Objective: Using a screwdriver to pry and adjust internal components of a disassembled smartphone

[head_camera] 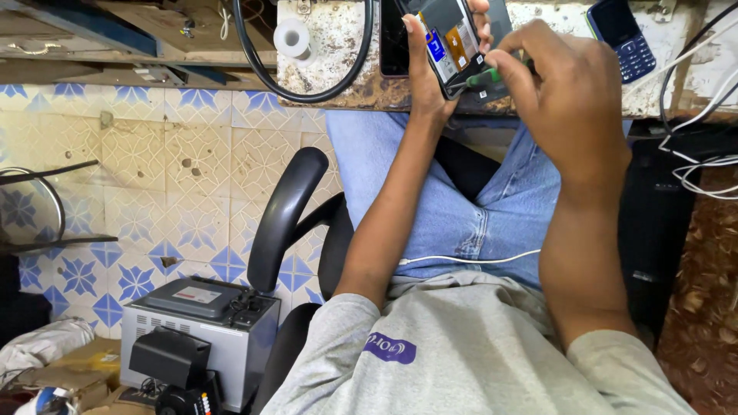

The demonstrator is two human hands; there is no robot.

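Note:
My left hand (430, 65) holds an opened smartphone (453, 42) with its back cover off, showing the circuit board and a blue and orange part inside. My right hand (565, 92) grips a small screwdriver with a green handle (483, 77), its tip at the phone's lower edge. Both hands work just above the edge of a worn, rusty white workbench (338, 46). I sit on an office chair, in blue jeans and a grey shirt.
On the bench lie a blue keypad phone (624, 34), a white tape roll (294, 37) and a looped black cable (307, 88). White wires (703, 165) hang at right. A black chair armrest (284, 215) and a grey metal device (201, 327) stand at left on the tiled floor.

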